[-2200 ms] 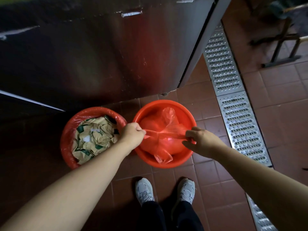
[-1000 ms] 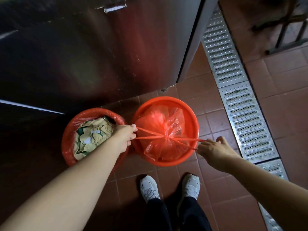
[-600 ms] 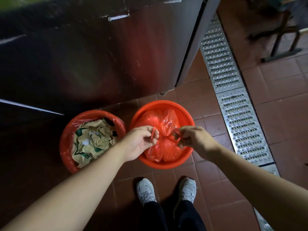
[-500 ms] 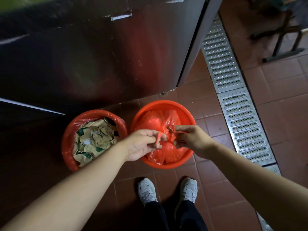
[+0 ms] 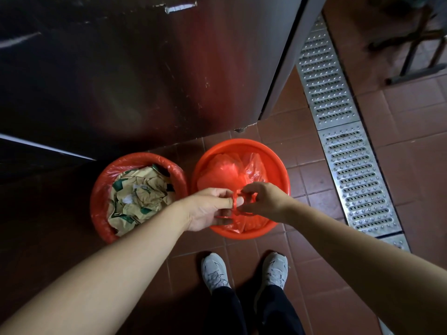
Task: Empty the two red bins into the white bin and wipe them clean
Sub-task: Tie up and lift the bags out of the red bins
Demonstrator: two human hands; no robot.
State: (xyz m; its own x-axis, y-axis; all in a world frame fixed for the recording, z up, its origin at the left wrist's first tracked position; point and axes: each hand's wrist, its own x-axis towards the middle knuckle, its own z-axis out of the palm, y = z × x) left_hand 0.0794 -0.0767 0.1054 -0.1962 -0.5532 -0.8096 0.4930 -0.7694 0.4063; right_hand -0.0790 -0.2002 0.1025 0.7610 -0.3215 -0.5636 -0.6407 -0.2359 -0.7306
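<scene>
Two round red bins stand side by side on the tiled floor. The right red bin (image 5: 273, 155) holds a red plastic bag (image 5: 227, 170) gathered at its top. My left hand (image 5: 209, 209) and my right hand (image 5: 262, 199) meet over the bin's near side, each pinching a twisted strand of the bag's top. The strands loop around my left fingers. The left red bin (image 5: 101, 180) is lined with a red bag and filled with crumpled brown and green paper (image 5: 137, 197). No white bin is in view.
A tall stainless steel cabinet (image 5: 145, 68) rises right behind both bins. A perforated metal floor drain (image 5: 348, 160) runs along the right. Metal furniture legs (image 5: 416, 52) stand at the top right. My two grey shoes (image 5: 244, 272) stand on the brown tiles just below the bins.
One second ago my hands were stretched apart, pulling the bag's strands taut across the right bin. They have come together over its near side and wrapped the strands around each other.
</scene>
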